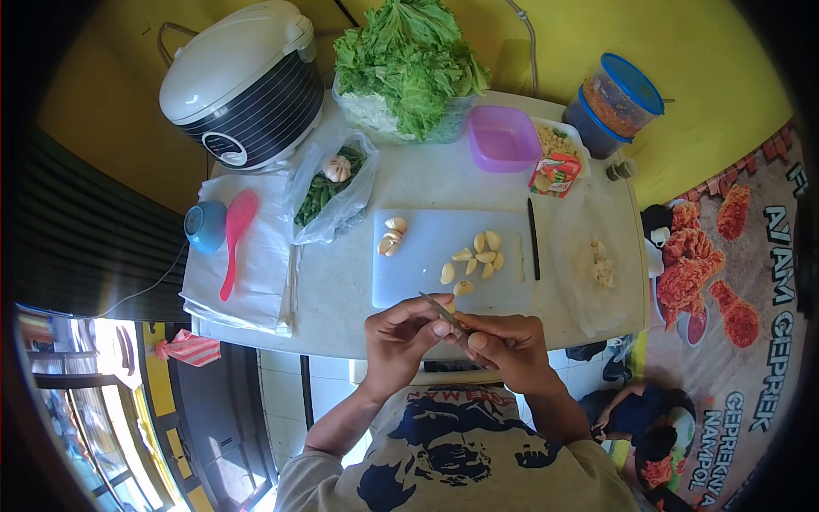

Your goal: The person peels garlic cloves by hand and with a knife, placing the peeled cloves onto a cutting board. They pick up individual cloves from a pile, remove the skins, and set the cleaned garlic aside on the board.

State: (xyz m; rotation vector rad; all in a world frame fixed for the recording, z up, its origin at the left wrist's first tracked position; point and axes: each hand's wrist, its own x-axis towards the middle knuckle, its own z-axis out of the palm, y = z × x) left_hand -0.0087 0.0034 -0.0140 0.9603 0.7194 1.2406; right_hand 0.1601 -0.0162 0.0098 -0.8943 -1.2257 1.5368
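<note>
Just over the near edge of the cutting board, my right hand (pixel 512 343) is closed round a small knife (pixel 437 309), its blade pointing up and to the left. My left hand (pixel 399 338) is pinched beside the blade on a garlic clove (pixel 450 306), mostly hidden by fingers and knife. On the white cutting board (pixel 409 277) lie several peeled garlic cloves (pixel 486 256). A small group of unpeeled cloves (pixel 392 237) sits at the board's left side.
Garlic skins (pixel 600 264) lie on clear plastic at right, near a black stick-like object (pixel 534 239). Behind stand a purple container (pixel 503 141), a lettuce tub (pixel 409 77) and a rice cooker (pixel 243 85). A pink rice paddle (pixel 239 230) rests at left. Another person (pixel 644 427) sits lower right.
</note>
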